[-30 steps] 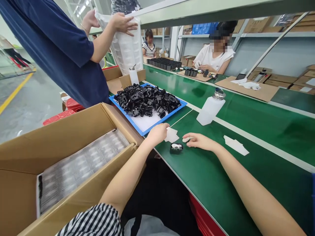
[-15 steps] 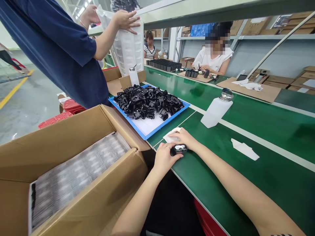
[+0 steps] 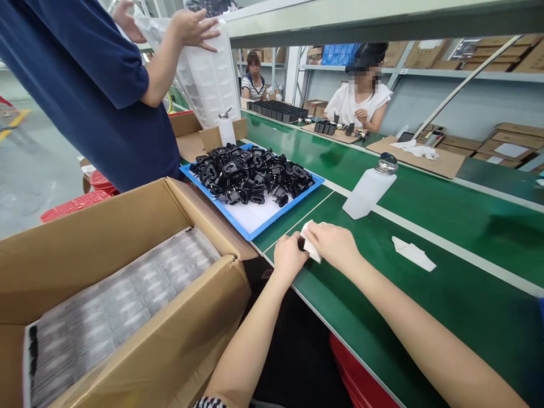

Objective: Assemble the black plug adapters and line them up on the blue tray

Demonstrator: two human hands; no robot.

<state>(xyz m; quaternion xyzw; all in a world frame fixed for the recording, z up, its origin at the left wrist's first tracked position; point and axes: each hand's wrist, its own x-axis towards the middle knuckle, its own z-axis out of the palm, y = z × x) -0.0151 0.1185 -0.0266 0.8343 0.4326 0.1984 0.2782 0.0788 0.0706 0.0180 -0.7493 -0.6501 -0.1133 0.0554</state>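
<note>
My left hand is closed around a small black plug part, most of which is hidden by my fingers and a cloth. Pinched in my right hand is a folded white wiping cloth, pressed against that part. Both hands are just above the near edge of the green table. Beyond them, a blue-rimmed tray holds a heap of black plug parts. A white bottle with a metal pump top stands to the right, and another white cloth lies flat nearby.
At my left is an open cardboard box with stacked clear plastic trays. A co-worker in dark blue stands beyond it, holding a translucent tray sheet. Another person in white sits across the table. A beam crosses overhead.
My right hand has lifted the white cloth from the table onto the black plug part. My left hand has turned the part, hiding its open oval end. The view has shifted slightly.
</note>
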